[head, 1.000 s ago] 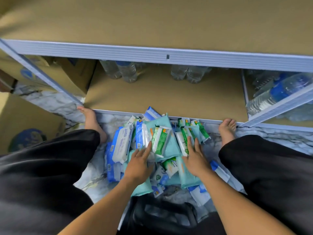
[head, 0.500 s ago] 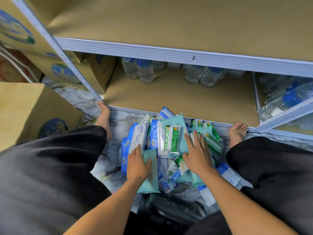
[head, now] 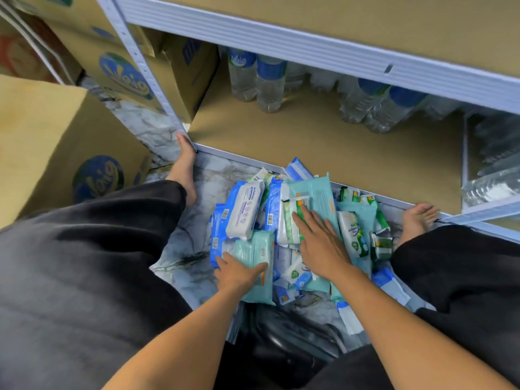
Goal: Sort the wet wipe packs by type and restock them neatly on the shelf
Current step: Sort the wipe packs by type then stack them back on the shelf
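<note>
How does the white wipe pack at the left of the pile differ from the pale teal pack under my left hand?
The white wipe pack has dark print; the pale teal pack is nearly plain. The white wipe pack leans on blue packs; the pale teal pack lies lower, nearer you. The left hand rests on the pale teal pack; no hand touches the white wipe pack. Both are soft, rectangular packs.

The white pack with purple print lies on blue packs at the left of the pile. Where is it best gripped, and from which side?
Probably across its short width near the middle, coming from above. The white pack lies on top of the blue packs, label up, nothing covering it, and both long edges show. The left hand is nearest.
</note>
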Action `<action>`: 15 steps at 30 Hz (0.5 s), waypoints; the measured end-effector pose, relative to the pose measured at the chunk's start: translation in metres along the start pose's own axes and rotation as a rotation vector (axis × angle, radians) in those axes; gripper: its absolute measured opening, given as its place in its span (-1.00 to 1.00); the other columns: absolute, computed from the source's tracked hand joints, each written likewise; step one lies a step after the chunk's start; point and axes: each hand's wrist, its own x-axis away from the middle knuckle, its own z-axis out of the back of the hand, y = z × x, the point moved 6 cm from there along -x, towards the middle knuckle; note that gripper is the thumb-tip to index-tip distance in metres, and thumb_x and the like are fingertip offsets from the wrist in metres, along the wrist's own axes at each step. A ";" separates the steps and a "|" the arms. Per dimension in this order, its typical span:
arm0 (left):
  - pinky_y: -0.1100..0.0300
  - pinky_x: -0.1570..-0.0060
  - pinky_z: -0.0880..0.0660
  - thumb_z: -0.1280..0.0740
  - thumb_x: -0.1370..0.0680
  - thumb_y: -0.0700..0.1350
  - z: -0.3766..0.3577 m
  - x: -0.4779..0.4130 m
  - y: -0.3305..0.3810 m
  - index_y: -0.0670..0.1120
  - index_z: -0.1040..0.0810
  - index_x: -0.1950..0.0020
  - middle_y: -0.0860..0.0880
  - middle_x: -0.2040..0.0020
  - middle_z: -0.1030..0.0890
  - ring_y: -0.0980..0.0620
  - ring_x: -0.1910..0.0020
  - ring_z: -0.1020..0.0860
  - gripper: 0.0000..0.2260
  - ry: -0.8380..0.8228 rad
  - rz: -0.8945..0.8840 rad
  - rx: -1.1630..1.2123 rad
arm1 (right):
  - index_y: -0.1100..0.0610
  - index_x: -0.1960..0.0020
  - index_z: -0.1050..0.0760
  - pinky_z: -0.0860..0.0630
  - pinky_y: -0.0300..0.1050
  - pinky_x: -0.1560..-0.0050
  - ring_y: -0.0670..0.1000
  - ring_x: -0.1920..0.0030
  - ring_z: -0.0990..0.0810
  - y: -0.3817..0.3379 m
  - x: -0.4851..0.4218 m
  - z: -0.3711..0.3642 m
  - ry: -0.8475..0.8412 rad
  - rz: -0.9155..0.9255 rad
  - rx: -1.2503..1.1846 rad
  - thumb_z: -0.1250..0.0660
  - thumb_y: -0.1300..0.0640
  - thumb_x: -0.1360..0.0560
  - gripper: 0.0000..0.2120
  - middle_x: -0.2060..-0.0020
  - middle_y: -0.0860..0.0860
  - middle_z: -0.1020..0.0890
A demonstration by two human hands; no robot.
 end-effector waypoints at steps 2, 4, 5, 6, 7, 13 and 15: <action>-0.13 -0.47 -0.25 -0.43 -0.35 0.40 -0.006 -0.003 -0.001 -0.13 0.09 -0.63 -0.16 -0.62 0.02 -0.25 -0.56 -0.12 0.12 -0.020 -0.008 0.033 | -0.05 -0.63 0.15 0.17 0.11 -0.58 0.06 -0.60 0.21 -0.005 -0.003 -0.002 -0.028 0.037 0.029 -0.13 0.16 -0.63 -0.31 -0.60 -0.09 0.23; -0.14 -0.45 -0.28 -0.41 -0.32 0.43 -0.012 -0.005 0.001 -0.15 0.01 -0.61 -0.17 -0.61 -0.06 -0.25 -0.53 -0.19 0.12 -0.040 -0.029 0.063 | -0.08 -0.63 0.17 0.21 0.17 -0.57 0.10 -0.60 0.26 -0.008 -0.005 -0.005 -0.029 0.041 0.077 -0.14 0.15 -0.63 -0.29 -0.60 -0.12 0.24; -0.16 -0.42 -0.32 -0.40 -0.26 0.47 -0.014 -0.005 0.002 -0.17 -0.04 -0.59 -0.18 -0.59 -0.12 -0.25 -0.49 -0.24 0.15 -0.038 -0.040 0.090 | -0.08 -0.63 0.16 0.22 0.20 -0.56 0.13 -0.59 0.27 -0.009 -0.005 -0.007 -0.015 0.032 0.096 -0.14 0.13 -0.63 -0.31 -0.60 -0.11 0.25; -0.16 -0.38 -0.37 -0.39 -0.18 0.52 -0.014 -0.002 0.004 -0.18 -0.08 -0.55 -0.18 -0.55 -0.19 -0.24 -0.45 -0.31 0.19 -0.023 -0.055 0.128 | -0.08 -0.63 0.15 0.22 0.22 -0.56 0.15 -0.59 0.29 -0.009 -0.006 -0.009 0.010 0.014 0.099 -0.13 0.09 -0.65 -0.33 -0.60 -0.09 0.26; -0.16 -0.34 -0.41 -0.39 -0.11 0.54 -0.015 0.001 0.007 -0.17 -0.08 -0.53 -0.17 -0.53 -0.23 -0.23 -0.42 -0.35 0.23 0.001 -0.079 0.168 | -0.07 -0.63 0.12 0.22 0.23 -0.56 0.15 -0.58 0.30 -0.007 -0.007 -0.011 0.040 -0.017 0.085 -0.12 0.04 -0.66 -0.37 -0.60 -0.04 0.26; -0.14 -0.42 -0.33 -0.55 -0.22 0.37 -0.018 0.008 0.021 -0.10 0.15 -0.62 -0.08 -0.61 -0.05 -0.21 -0.52 -0.21 0.27 0.068 -0.211 0.074 | 0.01 -0.63 -0.01 0.13 0.10 -0.59 0.11 -0.60 0.24 0.021 -0.013 -0.018 0.135 -0.290 -0.044 -0.06 0.01 -0.68 -0.45 -0.60 0.12 0.24; -0.14 -0.42 -0.33 -0.57 -0.25 0.32 -0.018 0.007 0.020 -0.12 0.15 -0.62 -0.10 -0.60 -0.05 -0.22 -0.52 -0.20 0.25 0.062 -0.215 0.041 | -0.07 -0.61 -0.02 0.24 0.18 -0.56 0.07 -0.59 0.28 0.024 -0.012 -0.018 0.144 -0.321 -0.012 -0.08 -0.05 -0.66 -0.45 -0.60 0.10 0.27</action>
